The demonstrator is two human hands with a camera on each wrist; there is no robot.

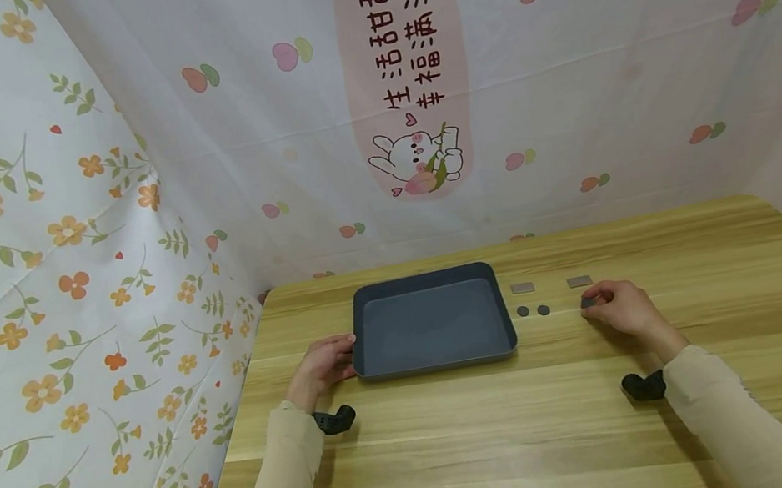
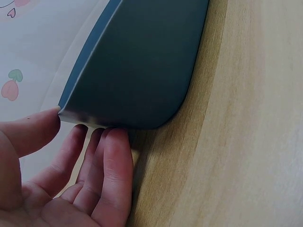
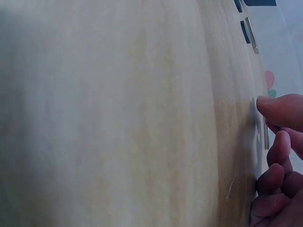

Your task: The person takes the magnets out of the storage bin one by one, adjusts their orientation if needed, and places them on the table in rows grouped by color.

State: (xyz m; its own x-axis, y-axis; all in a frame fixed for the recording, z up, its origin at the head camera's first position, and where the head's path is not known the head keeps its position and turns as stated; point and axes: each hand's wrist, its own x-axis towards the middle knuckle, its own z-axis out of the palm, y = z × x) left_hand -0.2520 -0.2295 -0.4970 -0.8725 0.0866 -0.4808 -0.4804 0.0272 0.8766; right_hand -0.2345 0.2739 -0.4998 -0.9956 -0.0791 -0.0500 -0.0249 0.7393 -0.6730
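A dark grey rectangular tray rests on the wooden table. At its left side is my left hand, and in the left wrist view the thumb and fingertips meet the outside of the tray wall. Right of the tray, my right hand pinches a small dark round disc between thumb and forefinger, low over the tabletop. The right wrist view shows the thumb and curled fingers, which mostly hide the disc. Two similar discs, one left and one right, lie between tray and hand.
Behind the discs lie two small flat grey-brown rectangles, one nearer the tray and one just beyond my right hand. A patterned cloth hangs at the table's back edge and another along the left.
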